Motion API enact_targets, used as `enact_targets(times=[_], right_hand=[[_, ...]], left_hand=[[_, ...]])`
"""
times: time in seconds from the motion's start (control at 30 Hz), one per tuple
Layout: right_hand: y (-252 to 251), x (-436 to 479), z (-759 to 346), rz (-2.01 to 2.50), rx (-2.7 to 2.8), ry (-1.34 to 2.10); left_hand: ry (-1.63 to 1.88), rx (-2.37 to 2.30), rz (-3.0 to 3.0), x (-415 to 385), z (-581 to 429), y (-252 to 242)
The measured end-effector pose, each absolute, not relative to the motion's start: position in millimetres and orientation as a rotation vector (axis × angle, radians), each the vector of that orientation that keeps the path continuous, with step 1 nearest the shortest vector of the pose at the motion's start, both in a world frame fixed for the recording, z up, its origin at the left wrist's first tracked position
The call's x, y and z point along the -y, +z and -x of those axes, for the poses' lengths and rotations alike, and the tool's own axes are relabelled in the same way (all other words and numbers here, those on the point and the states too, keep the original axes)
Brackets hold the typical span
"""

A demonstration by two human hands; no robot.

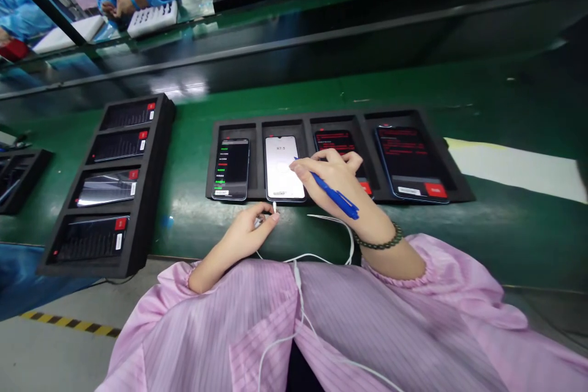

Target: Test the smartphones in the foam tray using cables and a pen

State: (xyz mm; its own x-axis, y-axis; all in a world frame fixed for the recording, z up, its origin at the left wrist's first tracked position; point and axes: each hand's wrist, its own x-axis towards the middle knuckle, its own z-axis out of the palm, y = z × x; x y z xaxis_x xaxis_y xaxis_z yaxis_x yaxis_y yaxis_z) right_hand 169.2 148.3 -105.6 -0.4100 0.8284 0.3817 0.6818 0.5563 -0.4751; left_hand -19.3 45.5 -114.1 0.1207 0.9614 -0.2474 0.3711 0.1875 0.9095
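My left hand (257, 225) pinches a white cable plug (274, 207) just below the bottom edge of a phone with a lit white screen (281, 162); whether the plug sits in the port I cannot tell. Over that phone's right side, my right hand (328, 177) grips a blue pen (335, 195), its tip end near the screen. The phone lies in a black foam tray (257, 125). Left of it is a phone with green and red text (232, 165). A phone with red text (334, 138) is partly hidden by my right hand, and another red-text phone (407, 156) lies at the right.
A stack of black trays (156, 165) with several phones stands at left, and another tray (39, 174) lies beyond it. White paper (519, 168) lies right. White cable (351, 239) trails over my lap. Across the bench, a co-worker's hands (122, 7) are beside a white tray (154, 19).
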Motion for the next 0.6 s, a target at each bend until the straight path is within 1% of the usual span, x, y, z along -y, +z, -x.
enact_targets(times=[0.1, 0.17, 0.27, 0.33, 0.43, 0.6], right_hand=[[-98, -141, -177, 1.080, 2.124, 0.463], [-95, -133, -181, 1.037, 1.995, 0.621], [-95, -120, -183, 1.095, 1.725, 0.867], [-96, -114, -183, 1.141, 1.645, 0.964], [-96, -112, -184, 1.181, 1.687, 1.011], [-93, -114, -183, 1.218, 1.742, 0.955]], left_hand=[[0.701, -1.423, -1.374, -45, 20, -114], [0.690, -1.425, -1.368, -44, 20, -113], [0.674, -1.432, -1.348, -43, 20, -111], [0.664, -1.430, -1.331, -42, 20, -110], [0.661, -1.423, -1.317, -41, 20, -110], [0.663, -1.417, -1.305, -42, 20, -108]])
